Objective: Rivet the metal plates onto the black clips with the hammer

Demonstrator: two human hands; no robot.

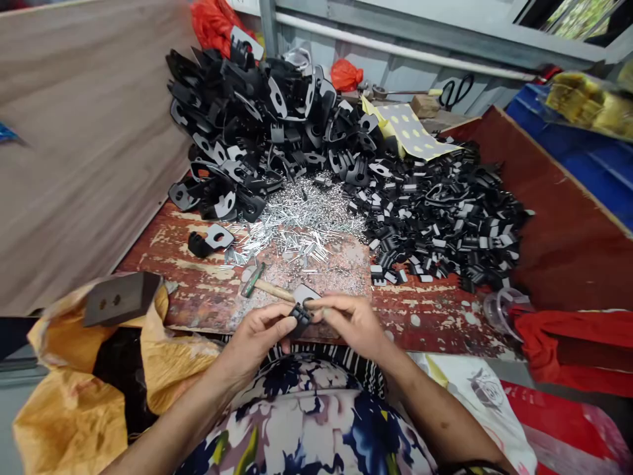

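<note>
Close to the table's front edge, my left hand (pixel 267 330) grips a black plastic hinged part (pixel 299 318) between thumb and fingers. At its right side is my right hand (pixel 349 322), thumb and index finger pinched together against the part; whether a small pin is between them is too small to see. A grey plate with a hole shows on the part's far side. Just behind my left hand lies a hammer (pixel 267 286) with a wooden handle and a green-edged head. One loose black part with a grey plate (pixel 211 240) rests farther left.
Metal pins (pixel 297 224) are heaped mid-table. Large black parts (pixel 247 119) are piled behind, smaller black pieces (pixel 445 224) at right. A yellow dotted sheet (pixel 413 132) lies on the pile. A clear cup (pixel 502 313) stands at the right edge, an open yellow sack (pixel 74 415) at left.
</note>
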